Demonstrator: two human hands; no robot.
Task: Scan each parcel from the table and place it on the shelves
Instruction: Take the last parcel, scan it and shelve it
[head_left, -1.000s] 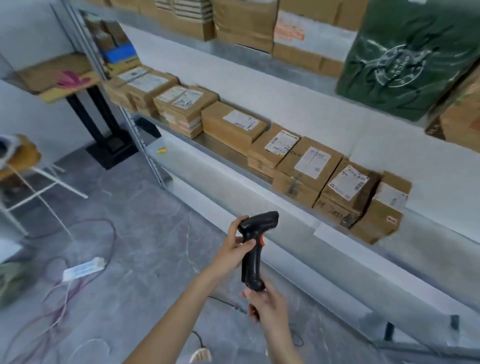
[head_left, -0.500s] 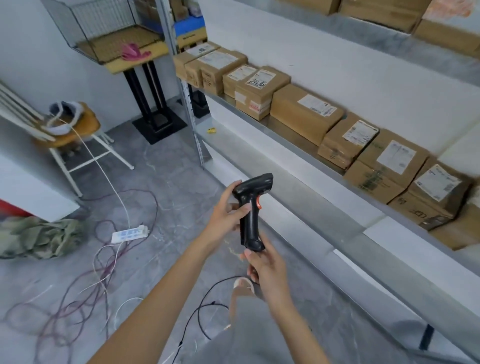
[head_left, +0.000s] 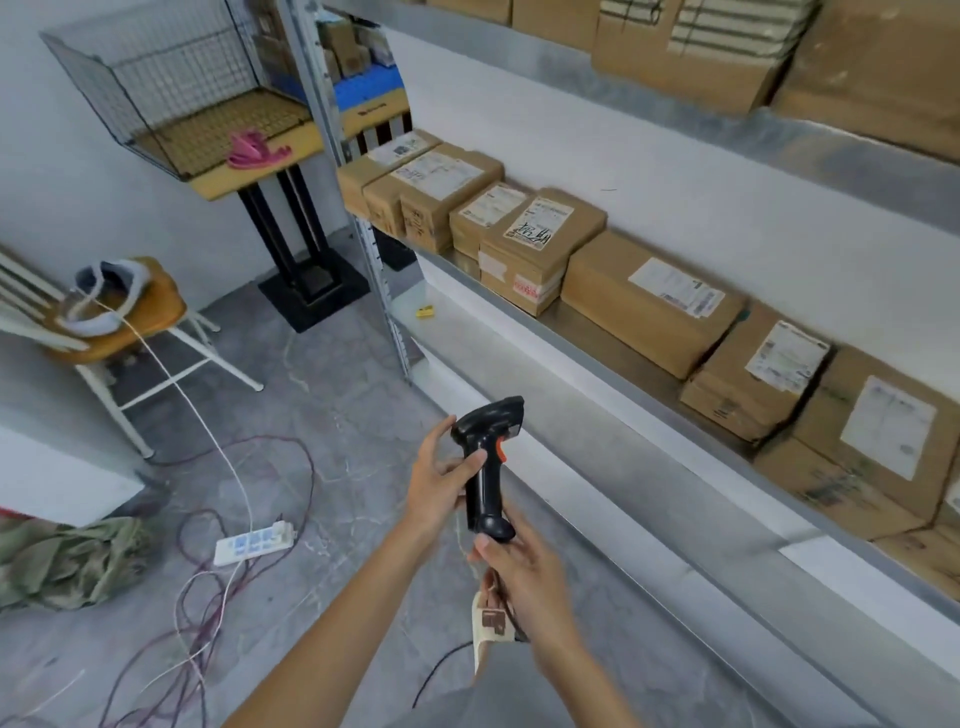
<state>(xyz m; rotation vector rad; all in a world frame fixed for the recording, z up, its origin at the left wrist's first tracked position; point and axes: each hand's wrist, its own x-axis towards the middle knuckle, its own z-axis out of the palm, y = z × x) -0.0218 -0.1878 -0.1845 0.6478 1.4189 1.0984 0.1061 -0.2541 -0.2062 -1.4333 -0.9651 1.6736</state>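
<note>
A black handheld scanner (head_left: 485, 457) with an orange trigger stands upright between my hands over the floor. My left hand (head_left: 441, 480) grips its upper handle, thumb across the front. My right hand (head_left: 524, 571) pinches the scanner's lower end, where the black cable leaves it. Several brown cardboard parcels (head_left: 649, 306) with white labels lie in a row on the metal shelf (head_left: 597, 374) to the right. More parcels (head_left: 691, 57) sit on the shelf above. No table with parcels is in view.
A wire cage on a black stand (head_left: 208, 104) is at the back left. A white chair (head_left: 119, 332) stands at left. A power strip (head_left: 254, 540) and loose cables lie on the grey floor, next to a green cloth heap (head_left: 67, 561).
The view has swung left and downward along the shelf, bringing the cage, chair and cables further into view. Both hands keep the same hold on the scanner.
</note>
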